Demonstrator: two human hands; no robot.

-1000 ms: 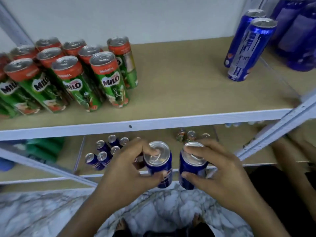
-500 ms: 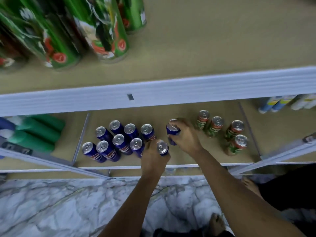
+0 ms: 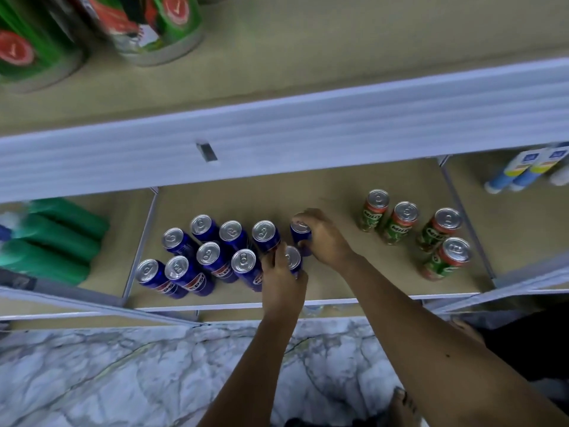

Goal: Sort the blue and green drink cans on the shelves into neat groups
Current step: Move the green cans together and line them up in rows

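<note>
Both hands are down on the lower shelf [image 3: 338, 186], each curled round a blue can at the right end of the blue group. The left hand [image 3: 281, 282] grips the front can [image 3: 293, 257] by its side, fingers wrapped low, so only the silver top shows above the knuckles. The right hand [image 3: 323, 238] pinches the back can [image 3: 300, 231] from above, fingertips over its rim. Both cans stand upright, long axis straight up from the shelf, and neither looks lifted, though I cannot tell for sure whether their bases are fully seated.

The relation that matters is sideways: the blue group [image 3: 212, 254] lies directly to the left of both hands, in two rough rows that run along the shelf toward its left divider. The front can sits just beside the nearest can of the front row, and the back can stands near the end of the back row with a small gap. I judge that the coming move is a short push leftward to close each row, and the left hand is the nearer one to the group.

To the right, well apart, stand five green cans [image 3: 403, 221] in a loose cluster near the right divider. More green cans [image 3: 160, 23] stand on the upper shelf [image 3: 338, 57] at its left end.
</note>
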